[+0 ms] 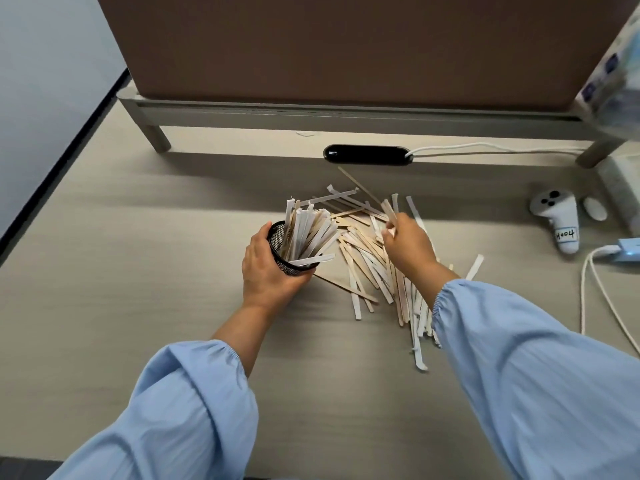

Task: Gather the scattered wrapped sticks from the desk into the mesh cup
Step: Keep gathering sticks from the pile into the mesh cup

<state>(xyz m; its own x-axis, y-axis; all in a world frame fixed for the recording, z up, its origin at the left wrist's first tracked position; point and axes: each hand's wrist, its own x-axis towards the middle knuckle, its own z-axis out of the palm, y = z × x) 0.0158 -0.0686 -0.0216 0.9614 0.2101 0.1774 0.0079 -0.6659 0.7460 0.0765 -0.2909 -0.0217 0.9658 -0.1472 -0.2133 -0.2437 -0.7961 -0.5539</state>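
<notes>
My left hand (268, 268) grips a black mesh cup (294, 265), tilted toward the right, with several wrapped sticks (304, 230) fanning out of its mouth. To its right a heap of wooden and paper-wrapped sticks (367, 258) lies spread on the desk. My right hand (408, 244) hovers over the heap's far side, fingers pinched on a few sticks (389, 211) that point up and away. More wrapped sticks trail toward me beside my right sleeve.
A monitor stand (311, 110) with a brown panel spans the back. Under it lies a black oblong device (367, 154) with a white cable. A white controller (559, 216) and a blue plug with cable (627, 249) sit at right.
</notes>
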